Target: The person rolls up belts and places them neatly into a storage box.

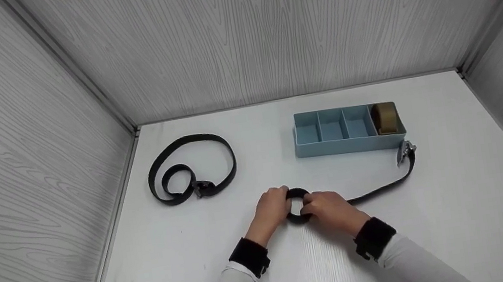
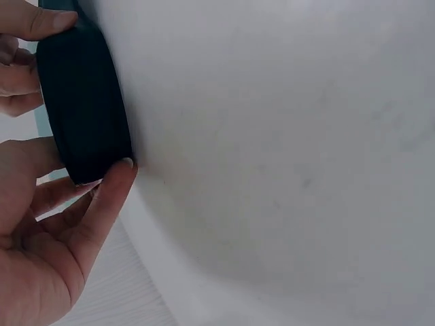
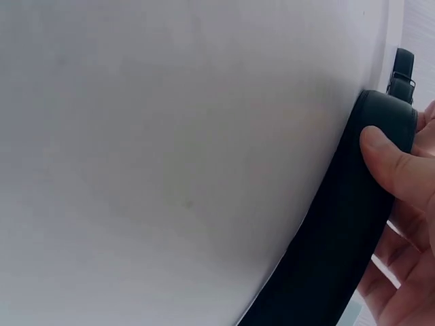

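A black belt [image 1: 383, 189] stands on its edge on the table, one end bent into a small loop in front of me. My left hand [image 1: 272, 209] holds the left side of that loop; in the left wrist view its thumb and fingers grip the black band [image 2: 85, 102]. My right hand [image 1: 330, 208] pinches the loop's right side, its thumb [image 3: 387, 159] pressed on the band in the right wrist view. From there the belt runs right to its silver buckle [image 1: 406, 152], beside the box's front corner.
A blue-grey box [image 1: 346, 146] with several compartments stands at the back right; a brown rolled band [image 1: 384, 117] sits in its rightmost one. Another black belt [image 1: 230, 163], with a dark buckle, lies loosely looped at the left. Wood-grain panels [image 1: 237, 39] surround the white table [image 1: 173, 250].
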Tool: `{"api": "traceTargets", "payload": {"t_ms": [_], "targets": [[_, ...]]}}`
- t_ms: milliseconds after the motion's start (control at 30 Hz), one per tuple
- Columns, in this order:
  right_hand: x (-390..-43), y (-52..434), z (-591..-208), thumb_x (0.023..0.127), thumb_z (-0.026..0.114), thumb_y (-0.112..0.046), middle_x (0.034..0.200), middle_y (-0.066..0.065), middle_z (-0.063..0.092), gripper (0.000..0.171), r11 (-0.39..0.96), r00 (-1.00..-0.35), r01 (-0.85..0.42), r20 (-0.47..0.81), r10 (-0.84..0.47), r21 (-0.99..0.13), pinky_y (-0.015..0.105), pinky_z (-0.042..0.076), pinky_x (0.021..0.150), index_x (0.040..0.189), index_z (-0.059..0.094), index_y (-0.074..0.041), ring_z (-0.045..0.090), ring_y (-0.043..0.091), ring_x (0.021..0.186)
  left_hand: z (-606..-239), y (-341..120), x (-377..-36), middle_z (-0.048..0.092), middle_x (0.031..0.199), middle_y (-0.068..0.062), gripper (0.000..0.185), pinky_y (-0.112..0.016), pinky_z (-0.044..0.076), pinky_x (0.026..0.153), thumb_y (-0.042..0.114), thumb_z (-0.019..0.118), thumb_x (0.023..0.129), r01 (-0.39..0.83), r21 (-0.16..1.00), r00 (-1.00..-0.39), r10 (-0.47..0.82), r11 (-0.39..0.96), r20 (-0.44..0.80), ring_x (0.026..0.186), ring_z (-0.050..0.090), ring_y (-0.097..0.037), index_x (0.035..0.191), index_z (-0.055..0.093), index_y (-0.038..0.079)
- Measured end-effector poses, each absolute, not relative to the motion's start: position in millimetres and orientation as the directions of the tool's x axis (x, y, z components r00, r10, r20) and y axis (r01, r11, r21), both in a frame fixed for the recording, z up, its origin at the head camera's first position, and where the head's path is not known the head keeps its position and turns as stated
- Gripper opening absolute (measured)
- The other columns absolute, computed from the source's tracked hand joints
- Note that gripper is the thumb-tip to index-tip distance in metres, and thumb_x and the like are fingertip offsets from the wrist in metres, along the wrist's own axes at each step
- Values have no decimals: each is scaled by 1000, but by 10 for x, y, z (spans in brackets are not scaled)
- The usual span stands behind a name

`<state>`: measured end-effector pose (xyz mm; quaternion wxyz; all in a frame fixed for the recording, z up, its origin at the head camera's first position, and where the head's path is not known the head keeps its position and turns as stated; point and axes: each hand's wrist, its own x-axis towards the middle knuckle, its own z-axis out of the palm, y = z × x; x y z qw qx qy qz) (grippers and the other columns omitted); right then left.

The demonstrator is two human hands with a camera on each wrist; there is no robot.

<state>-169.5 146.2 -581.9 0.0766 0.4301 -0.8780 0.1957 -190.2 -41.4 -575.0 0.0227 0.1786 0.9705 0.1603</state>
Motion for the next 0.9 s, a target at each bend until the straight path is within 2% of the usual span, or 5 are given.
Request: {"api": "traceTargets", "payload": {"t_ms": [200, 400, 600, 767, 900], "targets": [[-1690, 1481, -5799, 77, 74, 6, 86, -2, 62, 24, 566, -631, -773, 259, -732, -285, 32, 48, 64, 84, 75, -16, 58, 17, 74, -5743, -399, -1917, 68, 80, -9, 6, -37, 51, 65, 6, 66, 88, 348, 300, -931, 365, 888, 0, 77, 67, -27, 82, 67, 6], [-1723, 1577, -5755, 78, 73, 9, 98, 1, 65, 27, 527, -608, -780, 208, -767, -338, 36, 50, 71, 92, 77, -14, 60, 21, 83, -5730, -382, -1953, 68, 80, -5, 9, -35, 50, 59, 8, 64, 90, 413, 219, -907, 420, 884, 16, 75, 66, -24, 83, 69, 10], [-1710, 1541, -5783, 78, 76, 2, 91, 0, 63, 21, 526, -598, -796, 253, -760, -300, 33, 47, 65, 89, 77, -16, 56, 21, 75, -5731, -367, -1956, 67, 81, -5, 7, -36, 50, 59, 11, 63, 90, 443, 150, -895, 445, 884, 22, 74, 65, -24, 90, 70, 11], [-1683, 1487, -5803, 78, 76, -1, 86, 0, 61, 19, 577, -614, -789, 280, -738, -211, 34, 46, 59, 87, 77, -19, 53, 22, 68, -5749, -346, -1878, 65, 84, -11, 12, -36, 51, 63, 9, 62, 92, 384, 220, -920, 392, 897, 9, 76, 65, -26, 102, 68, 5], [-1671, 1450, -5822, 76, 76, 1, 81, 3, 60, 21, 613, -628, -774, 308, -714, -159, 36, 46, 56, 85, 75, -18, 54, 25, 65, -5748, -332, -1826, 65, 84, -15, 10, -37, 52, 65, 5, 63, 90, 295, 321, -949, 314, 900, -8, 79, 67, -28, 98, 61, 0]]}}
